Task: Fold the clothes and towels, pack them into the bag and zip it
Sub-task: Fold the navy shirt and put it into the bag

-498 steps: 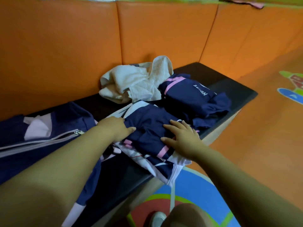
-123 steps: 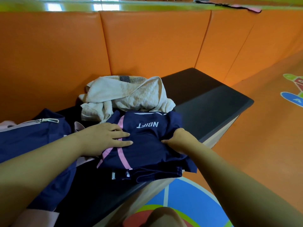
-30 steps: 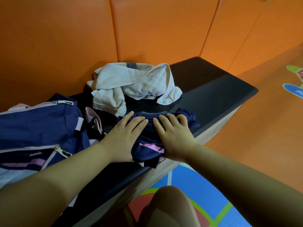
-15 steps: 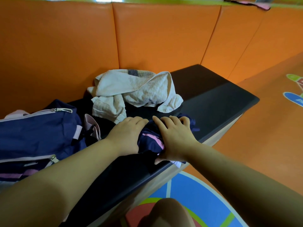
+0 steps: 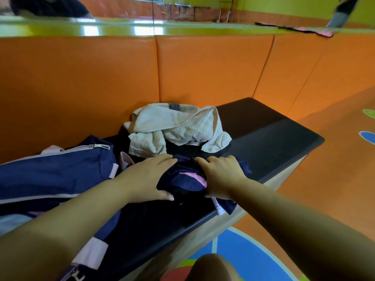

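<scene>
Head view looks down on a black bench (image 5: 274,142) set against an orange padded wall (image 5: 203,67). Near the bench's front edge, about midway along it, lies a bunched navy garment (image 5: 182,181) with a pink stripe; one corner of it hangs over the front edge. The left hand (image 5: 146,179) lies on the garment's left side, fingers straight and close together across the top, thumb spread out on the near side, pressing down rather than gripping. The right hand (image 5: 223,175) covers the garment's right side with its knuckles raised, fingers bent over the far edge and thumb tucked against the near edge, so it grips the cloth.

Just behind the garment, toward the back edge of the bench by the wall, sits a crumpled white towel (image 5: 178,126), unfolded. At the bench's left end lies a navy bag (image 5: 52,173) with pale trim, its metal zipper pull (image 5: 100,146) at the top right. A bare knee (image 5: 211,268) shows below the front edge, over a coloured floor (image 5: 334,169).
</scene>
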The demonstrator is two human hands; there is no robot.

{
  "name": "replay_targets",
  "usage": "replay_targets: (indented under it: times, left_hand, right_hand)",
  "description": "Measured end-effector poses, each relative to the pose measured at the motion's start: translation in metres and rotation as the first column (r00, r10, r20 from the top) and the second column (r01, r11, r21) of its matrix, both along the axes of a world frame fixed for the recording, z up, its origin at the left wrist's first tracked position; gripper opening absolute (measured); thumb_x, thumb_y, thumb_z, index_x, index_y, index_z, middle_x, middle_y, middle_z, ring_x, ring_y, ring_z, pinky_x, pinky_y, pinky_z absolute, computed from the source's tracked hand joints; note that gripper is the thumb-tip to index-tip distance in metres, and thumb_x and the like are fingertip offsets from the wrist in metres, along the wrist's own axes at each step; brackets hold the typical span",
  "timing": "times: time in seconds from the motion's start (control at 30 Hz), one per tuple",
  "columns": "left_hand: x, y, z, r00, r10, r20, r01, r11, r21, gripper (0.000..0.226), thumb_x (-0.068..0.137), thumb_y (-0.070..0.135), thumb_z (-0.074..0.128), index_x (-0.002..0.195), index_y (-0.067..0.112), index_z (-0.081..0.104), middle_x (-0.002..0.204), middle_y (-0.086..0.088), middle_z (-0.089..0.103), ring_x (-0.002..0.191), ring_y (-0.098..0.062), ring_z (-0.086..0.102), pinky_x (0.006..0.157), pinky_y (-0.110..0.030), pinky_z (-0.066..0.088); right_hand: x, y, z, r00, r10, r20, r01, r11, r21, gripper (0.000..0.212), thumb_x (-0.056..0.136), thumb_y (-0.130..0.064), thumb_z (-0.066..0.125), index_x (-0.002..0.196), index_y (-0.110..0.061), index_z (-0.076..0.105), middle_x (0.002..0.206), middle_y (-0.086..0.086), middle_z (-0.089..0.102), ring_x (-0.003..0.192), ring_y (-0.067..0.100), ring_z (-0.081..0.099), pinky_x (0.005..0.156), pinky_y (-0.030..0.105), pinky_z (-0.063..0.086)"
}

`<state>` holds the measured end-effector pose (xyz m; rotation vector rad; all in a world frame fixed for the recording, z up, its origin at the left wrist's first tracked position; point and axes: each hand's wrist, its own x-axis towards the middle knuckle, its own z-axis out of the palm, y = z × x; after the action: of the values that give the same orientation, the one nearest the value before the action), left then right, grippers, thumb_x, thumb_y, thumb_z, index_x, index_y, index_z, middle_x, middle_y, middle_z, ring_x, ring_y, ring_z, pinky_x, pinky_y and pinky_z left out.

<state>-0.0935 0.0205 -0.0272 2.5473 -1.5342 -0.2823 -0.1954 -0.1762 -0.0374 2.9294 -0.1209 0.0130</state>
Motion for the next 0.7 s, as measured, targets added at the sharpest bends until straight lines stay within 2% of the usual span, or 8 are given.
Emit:
replay_targets:
  times: [0.07, 0.13, 0.23, 0.4, 0.5, 0.57, 0.6, 0.7]
  left_hand:
    - [0.001, 0.013, 0.008, 0.998, -0.023, 0.061, 0.022, 0.999, 0.027, 0.084, 0.078, 0.057, 0.062, 0.146, 0.026, 0.024, 0.15, 0.009, 0.026, 0.136, -0.012, 0.031, 0.106, -0.027, 0.032]
    - [0.0, 0.032, 0.017, 0.986, -0.03, 0.166, 0.026, 0.999, 0.03, 0.068, 0.081, 0.054, 0.06, 0.14, 0.028, 0.036, 0.139, 0.011, 0.04, 0.124, -0.011, 0.044, 0.093, -0.027, 0.042]
    - [-0.007, 0.061, 0.031, 0.968, -0.005, 0.251, -0.014, 0.997, 0.075, 0.054, 0.084, 0.057, 0.053, 0.132, 0.034, 0.044, 0.13, 0.016, 0.048, 0.115, -0.01, 0.05, 0.084, -0.028, 0.046]
    - [-0.021, 0.122, 0.05, 0.948, 0.055, 0.315, -0.088, 0.992, 0.093, 0.045, 0.085, 0.061, 0.046, 0.122, 0.037, 0.052, 0.12, 0.016, 0.056, 0.111, -0.012, 0.054, 0.084, -0.03, 0.045]
    - [-0.03, 0.169, 0.057, 0.924, 0.087, 0.371, -0.111, 0.993, 0.044, 0.05, 0.081, 0.068, 0.034, 0.117, 0.04, 0.055, 0.116, 0.018, 0.059, 0.109, -0.008, 0.054, 0.085, -0.03, 0.046]
    - [-0.036, 0.201, 0.06, 0.915, 0.136, 0.381, -0.157, 0.987, 0.023, 0.042, 0.085, 0.063, 0.041, 0.117, 0.04, 0.055, 0.116, 0.021, 0.057, 0.11, -0.006, 0.053, 0.087, -0.027, 0.045]
    - [-0.04, 0.216, 0.062, 0.911, 0.154, 0.383, -0.174, 0.985, 0.018, 0.038, 0.085, 0.06, 0.044, 0.113, 0.04, 0.059, 0.111, 0.022, 0.059, 0.105, -0.004, 0.056, 0.084, -0.025, 0.047]
    - [-0.043, 0.265, 0.061, 0.891, 0.218, 0.398, -0.251, 0.968, 0.032, 0.032, 0.077, 0.06, 0.043, 0.086, 0.04, 0.067, 0.08, 0.022, 0.066, 0.073, 0.0, 0.065, 0.055, -0.02, 0.052]
  right_hand:
    - [-0.005, 0.003, 0.012, 1.0, -0.017, -0.001, 0.017, 1.0, -0.005, 0.08, 0.062, -0.049, 0.074, 0.128, -0.025, 0.037, 0.098, 0.004, 0.057, 0.085, 0.029, 0.059, 0.067, 0.034, 0.033]
    - [-0.01, 0.006, 0.023, 1.0, -0.024, -0.005, 0.024, 1.0, -0.018, 0.075, 0.06, -0.048, 0.076, 0.122, -0.024, 0.041, 0.095, 0.004, 0.058, 0.083, 0.029, 0.06, 0.067, 0.035, 0.032]
    - [-0.018, 0.015, 0.043, 0.999, -0.03, 0.024, 0.032, 0.998, -0.054, 0.072, 0.059, -0.049, 0.075, 0.117, -0.024, 0.042, 0.094, 0.003, 0.059, 0.084, 0.03, 0.06, 0.068, 0.035, 0.032]
    - [-0.024, 0.039, 0.09, 0.986, -0.009, 0.169, 0.023, 0.997, -0.077, 0.075, 0.062, -0.063, 0.068, 0.123, -0.03, 0.039, 0.101, 0.0, 0.061, 0.088, 0.029, 0.062, 0.07, 0.037, 0.032]
    - [-0.026, 0.065, 0.12, 0.962, 0.05, 0.267, -0.034, 0.997, -0.064, 0.08, 0.061, -0.065, 0.065, 0.13, -0.035, 0.037, 0.114, -0.001, 0.06, 0.093, 0.03, 0.061, 0.068, 0.035, 0.032]
    - [-0.027, 0.086, 0.136, 0.949, 0.083, 0.306, -0.075, 0.996, -0.038, 0.084, 0.06, -0.062, 0.066, 0.134, -0.037, 0.035, 0.116, -0.002, 0.06, 0.097, 0.03, 0.061, 0.067, 0.033, 0.033]
    - [-0.026, 0.097, 0.142, 0.943, 0.1, 0.318, -0.094, 0.995, -0.036, 0.084, 0.061, -0.061, 0.066, 0.134, -0.036, 0.035, 0.113, -0.002, 0.061, 0.097, 0.03, 0.061, 0.067, 0.033, 0.035]
    - [-0.021, 0.13, 0.149, 0.919, 0.151, 0.365, -0.146, 0.988, -0.041, 0.08, 0.06, -0.061, 0.063, 0.131, -0.035, 0.037, 0.108, 0.002, 0.062, 0.094, 0.032, 0.062, 0.069, 0.035, 0.04]
